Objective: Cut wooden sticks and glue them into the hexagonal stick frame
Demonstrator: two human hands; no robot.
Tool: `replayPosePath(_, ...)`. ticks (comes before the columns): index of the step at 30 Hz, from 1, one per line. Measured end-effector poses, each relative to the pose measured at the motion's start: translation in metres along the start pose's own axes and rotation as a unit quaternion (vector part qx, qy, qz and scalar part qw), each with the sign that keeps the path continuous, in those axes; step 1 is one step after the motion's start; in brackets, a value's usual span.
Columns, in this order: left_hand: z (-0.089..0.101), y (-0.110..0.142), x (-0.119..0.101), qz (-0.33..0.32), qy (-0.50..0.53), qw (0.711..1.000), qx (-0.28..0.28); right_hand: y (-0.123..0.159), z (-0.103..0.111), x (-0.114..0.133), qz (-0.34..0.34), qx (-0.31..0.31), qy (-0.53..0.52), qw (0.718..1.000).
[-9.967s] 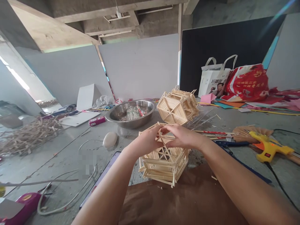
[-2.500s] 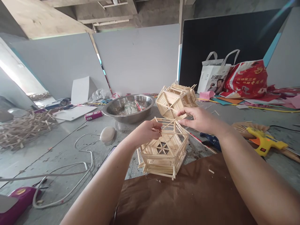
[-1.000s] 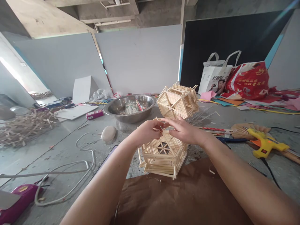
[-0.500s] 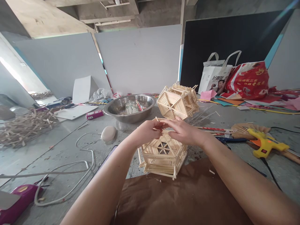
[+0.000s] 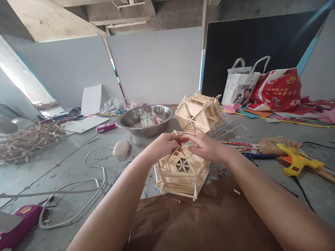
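A six-sided frame of thin pale wooden sticks [image 5: 180, 174] stands on the floor before me, with spoke-like sticks crossing its top. At its far left rim, my left hand [image 5: 165, 146] is closed, fingers curled and pinching at the sticks. My right hand [image 5: 204, 144] bends over the far right rim, thumb below and fingers reaching to the left fingertips, closed on the frame. What lies right between the fingertips is hidden. Just behind, a second stick frame [image 5: 197, 113] rests tilted, apart from my hands.
A steel basin [image 5: 124, 123] with packaged items stands behind left. At right lie a yellow glue gun [image 5: 298, 162] and blue-handled pliers [image 5: 258, 156]. Farther left are a white stone [image 5: 121, 149], a grey cable [image 5: 98, 181] and a stick pile [image 5: 31, 143]. Brown cloth [image 5: 204, 219] lies closest.
My left fingers have shifted slightly at the rim. The right hand and both stick frames stay nearly in place.
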State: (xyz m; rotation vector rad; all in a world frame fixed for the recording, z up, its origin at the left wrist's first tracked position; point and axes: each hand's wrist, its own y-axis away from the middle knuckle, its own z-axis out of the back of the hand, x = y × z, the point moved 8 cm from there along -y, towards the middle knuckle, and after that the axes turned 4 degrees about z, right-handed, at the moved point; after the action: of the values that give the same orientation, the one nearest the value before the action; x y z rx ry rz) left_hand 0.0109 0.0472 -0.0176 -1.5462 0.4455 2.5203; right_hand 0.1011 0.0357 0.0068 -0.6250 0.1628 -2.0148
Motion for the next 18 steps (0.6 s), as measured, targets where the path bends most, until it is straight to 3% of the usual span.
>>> replayPosePath(8, -0.007, 0.009, -0.010, -0.017, 0.127, 0.989, 0.075, 0.000, -0.001, -0.002, -0.006, 0.008, 0.002, 1.000)
replayPosePath(18, -0.006, 0.008, -0.006, -0.006, 0.141, 0.987, 0.079, 0.000, -0.003, -0.001, 0.014, 0.000, 0.038, 0.999)
